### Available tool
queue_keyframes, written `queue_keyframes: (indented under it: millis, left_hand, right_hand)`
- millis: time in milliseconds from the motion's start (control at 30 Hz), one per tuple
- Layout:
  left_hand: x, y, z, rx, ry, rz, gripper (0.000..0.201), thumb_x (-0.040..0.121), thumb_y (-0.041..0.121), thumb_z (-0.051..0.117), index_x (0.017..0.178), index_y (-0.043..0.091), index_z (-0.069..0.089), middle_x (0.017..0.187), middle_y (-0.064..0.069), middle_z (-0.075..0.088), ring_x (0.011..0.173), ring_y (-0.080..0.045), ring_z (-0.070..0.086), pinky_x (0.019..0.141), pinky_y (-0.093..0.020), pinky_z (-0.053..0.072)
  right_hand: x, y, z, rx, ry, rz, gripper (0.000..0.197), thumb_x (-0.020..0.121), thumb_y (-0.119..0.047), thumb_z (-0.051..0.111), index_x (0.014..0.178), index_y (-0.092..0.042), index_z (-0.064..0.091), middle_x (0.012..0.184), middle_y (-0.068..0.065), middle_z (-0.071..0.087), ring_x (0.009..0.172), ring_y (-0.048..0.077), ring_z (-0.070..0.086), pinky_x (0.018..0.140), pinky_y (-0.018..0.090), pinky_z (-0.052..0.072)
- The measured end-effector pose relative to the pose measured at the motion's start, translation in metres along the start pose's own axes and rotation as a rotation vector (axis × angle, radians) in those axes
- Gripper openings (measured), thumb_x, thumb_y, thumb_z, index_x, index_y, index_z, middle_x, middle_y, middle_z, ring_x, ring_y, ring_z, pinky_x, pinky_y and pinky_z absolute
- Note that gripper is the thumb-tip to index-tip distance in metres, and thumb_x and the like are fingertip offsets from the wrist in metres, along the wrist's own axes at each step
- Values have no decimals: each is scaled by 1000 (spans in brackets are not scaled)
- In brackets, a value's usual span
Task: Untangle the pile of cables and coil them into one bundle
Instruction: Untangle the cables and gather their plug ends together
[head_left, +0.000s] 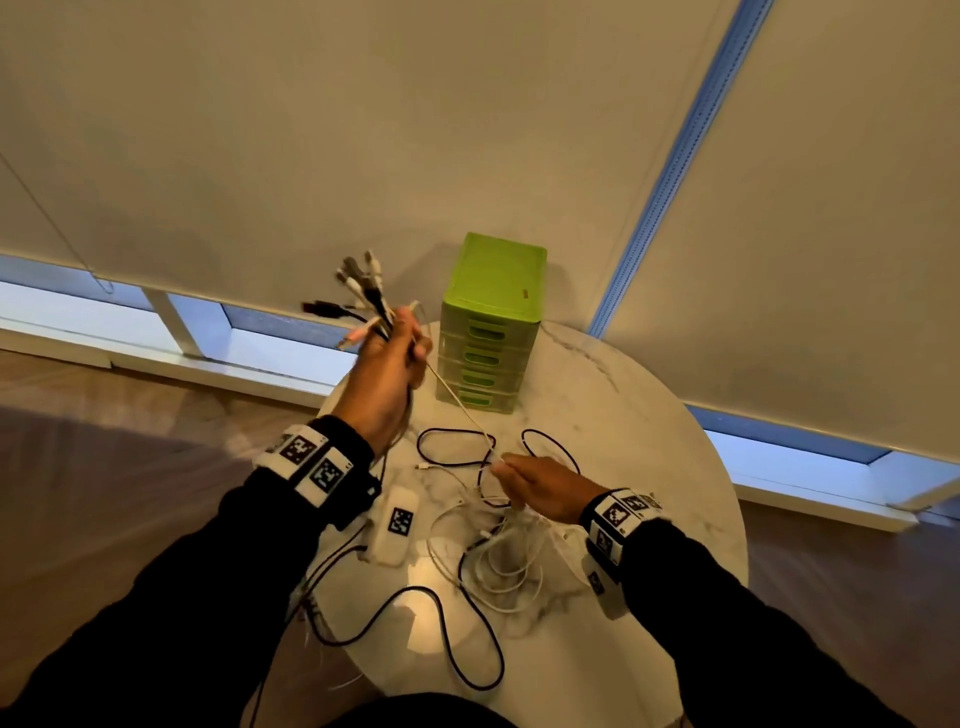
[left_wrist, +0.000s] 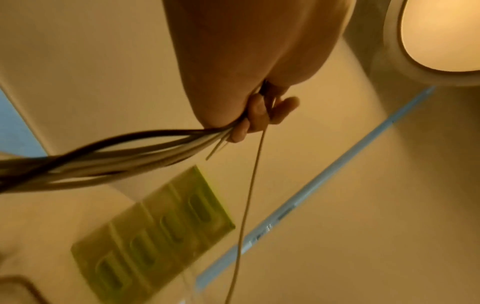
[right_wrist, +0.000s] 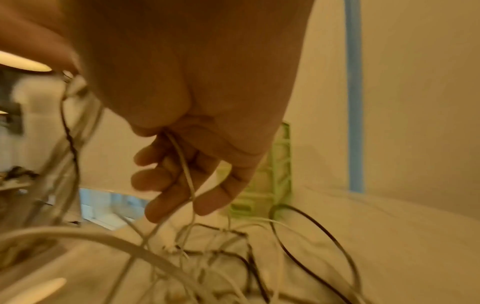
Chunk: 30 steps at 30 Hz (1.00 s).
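My left hand (head_left: 396, 347) is raised above the table's far left edge and grips a bunch of cable ends (head_left: 363, 293), black, white and pink plugs fanning upward. In the left wrist view its curled fingers (left_wrist: 255, 115) clamp the cable strands (left_wrist: 130, 152). One thin white cable (head_left: 457, 400) runs taut from that hand down to my right hand (head_left: 530, 480), which pinches it low over the table. The right wrist view shows that white cable (right_wrist: 185, 170) passing through the curled fingers (right_wrist: 166, 197). Loose black and white cables (head_left: 493, 561) lie tangled on the marble table (head_left: 649, 457).
A green drawer unit (head_left: 491, 325) stands at the table's far edge, close behind my left hand. A white tagged device (head_left: 394, 525) lies on the table's left side beneath my left wrist. A black cable loop (head_left: 462, 639) reaches toward the near edge. Wooden floor surrounds the table.
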<state>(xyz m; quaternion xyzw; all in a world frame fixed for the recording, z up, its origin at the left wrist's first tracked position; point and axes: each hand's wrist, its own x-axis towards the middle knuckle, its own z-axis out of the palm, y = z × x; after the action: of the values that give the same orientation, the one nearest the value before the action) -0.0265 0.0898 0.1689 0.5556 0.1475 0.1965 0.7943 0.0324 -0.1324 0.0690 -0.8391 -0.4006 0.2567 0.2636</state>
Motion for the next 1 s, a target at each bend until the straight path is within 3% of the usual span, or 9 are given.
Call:
queue_keyframes:
  millis: [133, 200, 333, 467, 567, 700, 833, 933, 1000]
  left_hand:
    - [17, 23, -33, 61, 67, 100, 34, 110, 36, 32, 82, 22, 44, 61, 9, 38, 50, -5, 27, 51, -21, 20]
    - [18, 24, -44, 134, 93, 120, 35, 109, 41, 33, 81, 25, 46, 63, 9, 38, 52, -6, 27, 55, -27, 18]
    - [7, 14, -39, 225, 97, 98, 30, 108, 38, 40, 82, 24, 46, 55, 15, 40, 48, -1, 32, 49, -17, 28]
    - [-15, -17, -23, 386, -37, 3, 30, 104, 40, 51, 78, 24, 47, 56, 15, 38, 53, -8, 34, 57, -28, 31]
    - [-27, -25, -6, 429, -163, 30, 29, 104, 33, 52, 76, 24, 50, 54, 18, 47, 53, 2, 43, 61, -25, 35]
    - [-26, -27, -1, 448, -289, 98, 36, 105, 34, 50, 77, 16, 60, 58, 14, 52, 53, 0, 44, 57, -18, 35]
    - [-20, -32, -8, 442, -275, 56, 35, 100, 44, 56, 83, 15, 66, 70, -6, 57, 56, -10, 39, 57, -28, 33]
    - [-19, -27, -6, 450, -203, 50, 24, 103, 30, 56, 82, 22, 62, 57, 17, 55, 53, 2, 46, 64, -27, 38]
    - [-12, -21, -10, 411, -68, 45, 26, 102, 31, 57, 77, 28, 56, 51, 19, 49, 52, 2, 44, 64, -30, 35]
  right_hand:
    - [-10, 36, -4, 37, 117, 96, 34, 107, -42, 35, 83, -24, 52, 74, -4, 57, 72, 20, 58, 82, 50, 50]
    - [-9, 39, -14, -11, 195, 138, 35, 106, -46, 35, 82, -29, 54, 72, -6, 62, 71, 19, 63, 82, 48, 52]
    - [0, 18, -41, 13, 436, 130, 34, 107, -44, 38, 81, -30, 56, 61, -5, 63, 61, 10, 64, 76, 41, 54]
    - [15, -29, -54, 83, 518, 19, 34, 107, -41, 40, 79, -29, 56, 63, -7, 57, 56, 8, 56, 65, 33, 49]
    - [22, -58, -54, 46, 436, -87, 33, 108, -36, 42, 84, -24, 61, 66, -9, 57, 61, 2, 54, 61, 18, 41]
    - [24, -79, -52, 84, 290, -218, 31, 108, -30, 40, 89, -19, 61, 77, -6, 62, 64, 7, 55, 64, 23, 44]
    - [25, -77, -53, 201, 158, -192, 31, 109, -28, 39, 91, -11, 59, 65, -16, 59, 56, 2, 53, 60, 21, 44]
    - [27, -68, -45, 227, 19, -132, 35, 109, -31, 40, 93, -6, 60, 62, -7, 60, 56, 7, 56, 64, 24, 48]
    - [27, -50, -38, 196, -38, -77, 37, 108, -35, 41, 89, -11, 62, 70, 0, 63, 65, 9, 59, 71, 22, 48]
